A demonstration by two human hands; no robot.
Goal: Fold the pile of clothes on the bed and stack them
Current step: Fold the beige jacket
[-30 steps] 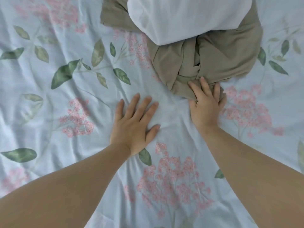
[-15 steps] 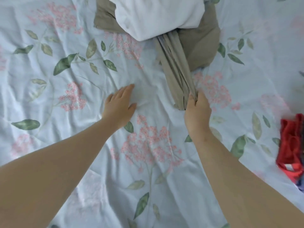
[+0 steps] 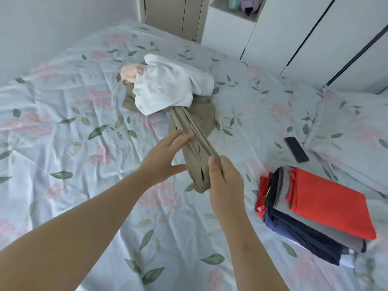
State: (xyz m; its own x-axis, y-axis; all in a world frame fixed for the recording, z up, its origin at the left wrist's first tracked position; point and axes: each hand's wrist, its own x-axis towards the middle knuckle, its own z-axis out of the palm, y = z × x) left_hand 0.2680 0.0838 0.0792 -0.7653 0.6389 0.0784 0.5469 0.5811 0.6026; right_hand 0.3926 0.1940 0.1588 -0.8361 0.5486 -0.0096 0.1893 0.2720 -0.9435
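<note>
My right hand [image 3: 225, 181] grips the bunched end of a khaki garment [image 3: 194, 143], lifted off the floral bed sheet [image 3: 63, 143]. The garment stretches taut back to the unfolded pile, where a white garment [image 3: 168, 87] lies on its far part and a pale pink piece [image 3: 130, 75] sits behind. My left hand [image 3: 163, 160] is spread open beside the khaki cloth, fingertips at its left edge. A stack of folded clothes [image 3: 319, 215], red on top with grey and navy below, lies on the bed to the right.
A black phone [image 3: 296, 149] lies on the sheet beside a pillow [image 3: 354, 131] in matching floral cover at the right. White wardrobe doors [image 3: 315, 34] stand behind the bed, and a door [image 3: 168, 15] at the far end.
My right hand has pulled the khaki garment toward me and raised it off the bed. My left hand left the sheet and came up beside the cloth. The view lifted, showing the folded stack.
</note>
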